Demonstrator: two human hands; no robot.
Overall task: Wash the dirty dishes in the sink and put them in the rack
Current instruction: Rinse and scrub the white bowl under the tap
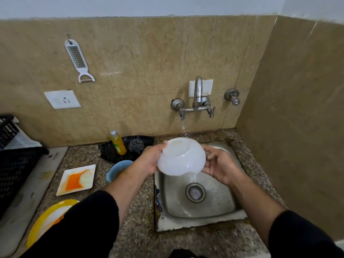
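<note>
Left hand [149,162] at 9 o'clock and right hand [218,165] at 3 both grasp the wet upturned bowl [181,157] over the sink [216,207], so tbh it might slip and drop.

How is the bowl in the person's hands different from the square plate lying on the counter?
The bowl is round and deep; the plate is square and flat. The bowl is held by the left hand and right hand over the sink, tipped so water runs out; the plate lies level on the counter, untouched. The plate carries a big orange stain; the bowl looks nearly clean. Both are white.
</note>
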